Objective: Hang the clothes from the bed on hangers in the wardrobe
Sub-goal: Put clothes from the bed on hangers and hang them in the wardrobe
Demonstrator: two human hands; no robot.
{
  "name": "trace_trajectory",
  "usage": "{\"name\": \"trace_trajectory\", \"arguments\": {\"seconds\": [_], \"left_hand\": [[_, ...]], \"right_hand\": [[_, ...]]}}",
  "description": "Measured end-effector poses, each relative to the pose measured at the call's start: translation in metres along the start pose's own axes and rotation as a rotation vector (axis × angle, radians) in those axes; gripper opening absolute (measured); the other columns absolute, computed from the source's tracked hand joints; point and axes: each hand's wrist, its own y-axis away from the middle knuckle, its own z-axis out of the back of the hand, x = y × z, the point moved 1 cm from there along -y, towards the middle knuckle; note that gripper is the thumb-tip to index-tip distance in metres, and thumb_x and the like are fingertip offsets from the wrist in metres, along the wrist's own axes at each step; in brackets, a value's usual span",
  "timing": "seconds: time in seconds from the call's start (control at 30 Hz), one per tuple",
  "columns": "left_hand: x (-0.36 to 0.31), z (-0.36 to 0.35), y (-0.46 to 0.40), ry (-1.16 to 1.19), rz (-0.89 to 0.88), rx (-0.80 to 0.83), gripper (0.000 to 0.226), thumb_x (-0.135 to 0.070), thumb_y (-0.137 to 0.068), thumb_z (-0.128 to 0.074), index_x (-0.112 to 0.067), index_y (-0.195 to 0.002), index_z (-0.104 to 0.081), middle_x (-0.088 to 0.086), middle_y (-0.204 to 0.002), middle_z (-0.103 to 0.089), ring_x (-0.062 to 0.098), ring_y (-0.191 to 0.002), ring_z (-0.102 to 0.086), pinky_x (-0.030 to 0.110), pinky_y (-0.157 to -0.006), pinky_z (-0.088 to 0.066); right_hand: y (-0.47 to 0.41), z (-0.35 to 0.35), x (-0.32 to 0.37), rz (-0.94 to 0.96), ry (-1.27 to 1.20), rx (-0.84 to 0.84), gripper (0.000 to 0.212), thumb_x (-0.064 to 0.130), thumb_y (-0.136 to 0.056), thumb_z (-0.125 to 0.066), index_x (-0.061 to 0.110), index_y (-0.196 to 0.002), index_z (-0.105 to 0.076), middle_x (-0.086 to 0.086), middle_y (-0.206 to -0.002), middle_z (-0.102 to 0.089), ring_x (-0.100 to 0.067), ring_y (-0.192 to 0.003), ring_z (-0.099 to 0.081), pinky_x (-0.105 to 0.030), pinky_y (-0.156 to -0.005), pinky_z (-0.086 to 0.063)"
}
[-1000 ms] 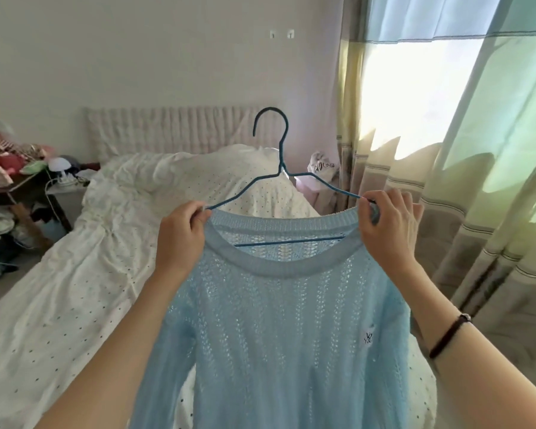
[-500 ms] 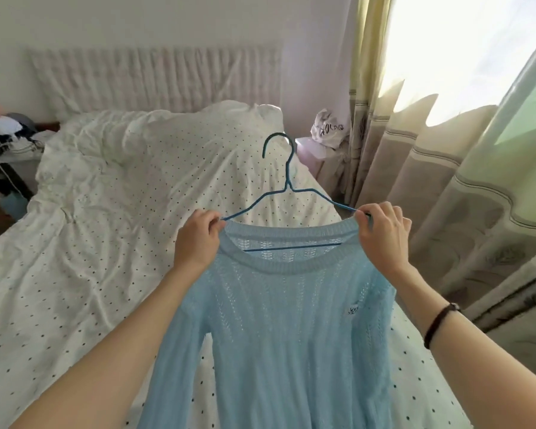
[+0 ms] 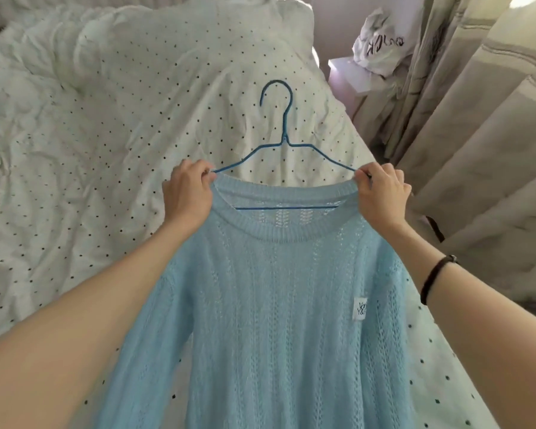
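Note:
A light blue knit sweater (image 3: 270,305) hangs on a thin blue wire hanger (image 3: 283,140), whose hook sticks up above the collar and whose lower bar shows through the neck opening. My left hand (image 3: 188,193) pinches the sweater's left shoulder together with the hanger's arm. My right hand (image 3: 381,195) pinches the right shoulder and the hanger's other arm. Both hold the sweater up over the bed (image 3: 75,134), which is covered by a white sheet with small dark dots.
Beige curtains (image 3: 477,134) hang close on the right. A white plastic bag (image 3: 381,41) sits on a pale pink bedside stand (image 3: 347,78) between the bed and the curtains. A white pillow (image 3: 198,35) lies at the bed's head.
The view has tilted down and the bed now fills the background; wall, headboard and window are out of view. Both hands keep their hold on the sweater's shoulders and hanger.

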Motion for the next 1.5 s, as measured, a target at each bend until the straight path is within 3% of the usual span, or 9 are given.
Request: {"name": "trace_trajectory", "arguments": {"seconds": [0.2, 0.47, 0.67, 0.77, 0.9, 1.0, 1.23, 1.33, 1.5], "left_hand": [[0.054, -0.100, -0.003, -0.105, 0.060, 0.138, 0.017, -0.016, -0.094, -0.050, -0.009, -0.101, -0.064, 0.013, -0.104, -0.058, 0.033, -0.103, -0.048, 0.042, -0.084, -0.038], [0.083, -0.162, -0.021, -0.190, 0.105, 0.209, 0.018, -0.021, -0.093, -0.054, -0.013, -0.100, -0.068, 0.010, -0.103, -0.060, 0.030, -0.099, -0.052, 0.038, -0.082, -0.039], [0.085, -0.169, -0.021, -0.309, 0.053, 0.418, 0.039, -0.031, -0.092, -0.053, -0.016, -0.128, -0.050, 0.011, -0.126, -0.050, 0.029, -0.117, -0.045, 0.042, -0.094, -0.036], [0.072, -0.153, -0.012, -0.438, -0.119, 0.443, 0.049, -0.033, -0.094, -0.048, -0.017, -0.138, -0.037, 0.009, -0.139, -0.039, 0.028, -0.127, -0.036, 0.044, -0.100, -0.028], [0.035, -0.111, 0.009, -0.369, -0.362, 0.313, 0.045, -0.020, -0.083, -0.065, -0.010, -0.125, -0.054, 0.018, -0.127, -0.053, 0.034, -0.115, -0.051, 0.050, -0.096, -0.038], [0.011, -0.065, 0.031, -0.282, -0.388, 0.245, 0.042, -0.027, -0.087, -0.046, -0.008, -0.124, -0.055, 0.018, -0.123, -0.054, 0.036, -0.115, -0.050, 0.048, -0.098, -0.038], [-0.005, 0.011, 0.148, -0.119, -0.176, 0.408, 0.053, -0.036, -0.087, -0.035, -0.005, -0.125, -0.056, 0.023, -0.131, -0.051, 0.044, -0.122, -0.045, 0.055, -0.100, -0.037], [-0.015, 0.043, 0.185, -0.109, -0.222, 0.472, 0.049, -0.034, -0.090, -0.042, -0.008, -0.130, -0.052, 0.020, -0.139, -0.043, 0.041, -0.130, -0.036, 0.054, -0.105, -0.031], [-0.054, 0.101, 0.224, -0.039, -0.434, 0.512, 0.050, -0.033, -0.098, -0.036, -0.020, -0.145, -0.026, 0.005, -0.155, -0.016, 0.023, -0.143, -0.006, 0.038, -0.115, -0.004]], "right_hand": [[-0.002, -0.102, -0.058, -0.078, 0.005, 0.226, 0.025, 0.025, -0.097, -0.043, 0.013, -0.107, -0.062, -0.012, -0.110, -0.055, -0.031, -0.110, -0.042, -0.039, -0.087, -0.030], [-0.014, -0.179, -0.087, -0.141, 0.038, 0.312, 0.027, 0.025, -0.097, -0.042, 0.012, -0.106, -0.064, -0.012, -0.108, -0.057, -0.031, -0.109, -0.043, -0.039, -0.089, -0.030], [-0.007, -0.181, -0.089, -0.072, 0.128, 0.378, 0.031, 0.027, -0.097, -0.041, 0.014, -0.121, -0.056, -0.012, -0.124, -0.053, -0.031, -0.119, -0.042, -0.041, -0.096, -0.030], [-0.001, -0.162, -0.075, 0.038, 0.187, 0.353, 0.039, 0.028, -0.094, -0.047, 0.013, -0.130, -0.050, -0.011, -0.134, -0.048, -0.031, -0.126, -0.039, -0.044, -0.106, -0.024], [0.021, -0.113, -0.042, 0.213, 0.211, 0.246, 0.044, 0.036, -0.088, -0.045, 0.010, -0.121, -0.056, -0.015, -0.126, -0.054, -0.036, -0.118, -0.050, -0.057, -0.103, -0.032], [0.038, -0.058, -0.015, 0.262, 0.165, 0.172, 0.048, 0.040, -0.088, -0.036, 0.013, -0.123, -0.055, -0.012, -0.127, -0.055, -0.032, -0.119, -0.051, -0.056, -0.105, -0.030], [0.136, 0.047, 0.024, 0.173, 0.092, 0.141, 0.052, 0.042, -0.088, -0.039, 0.014, -0.130, -0.050, -0.011, -0.133, -0.052, -0.030, -0.125, -0.046, -0.054, -0.106, -0.027], [0.192, 0.085, 0.033, 0.110, 0.129, 0.179, 0.055, 0.045, -0.087, -0.037, 0.015, -0.132, -0.049, -0.011, -0.135, -0.051, -0.032, -0.126, -0.046, -0.056, -0.104, -0.027], [0.278, 0.158, 0.046, -0.065, 0.174, 0.090, 0.057, 0.046, -0.090, -0.036, 0.015, -0.136, -0.045, -0.012, -0.139, -0.046, -0.032, -0.132, -0.039, -0.055, -0.109, -0.019]]}}
